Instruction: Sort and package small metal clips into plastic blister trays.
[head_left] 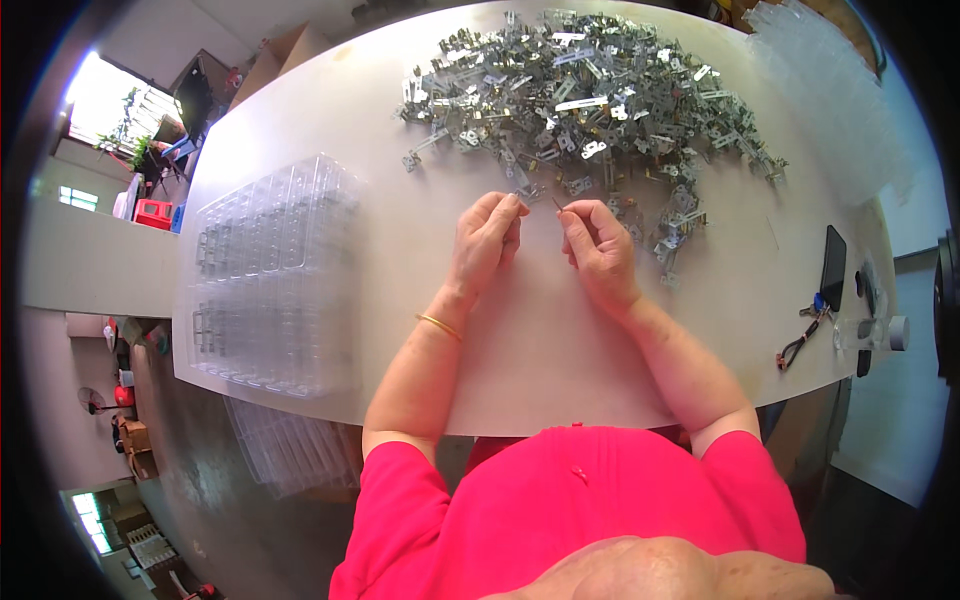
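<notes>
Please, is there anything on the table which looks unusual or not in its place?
Nothing looks clearly damaged. The black phone and keys on the right seem slightly out of place: personal items sharing the table with a loose heap of metal brackets.

Head camera: left one of two wide fisheyes worn side by side
Facing: down past the bright pink short-sleeved shirt [580, 490] onto the pale, smooth desk [540, 370]
Desk nearness: near edge close below the lens, far edge farther off
Floor side: grey floor [200, 480] seen beyond the desk's near left corner
</notes>
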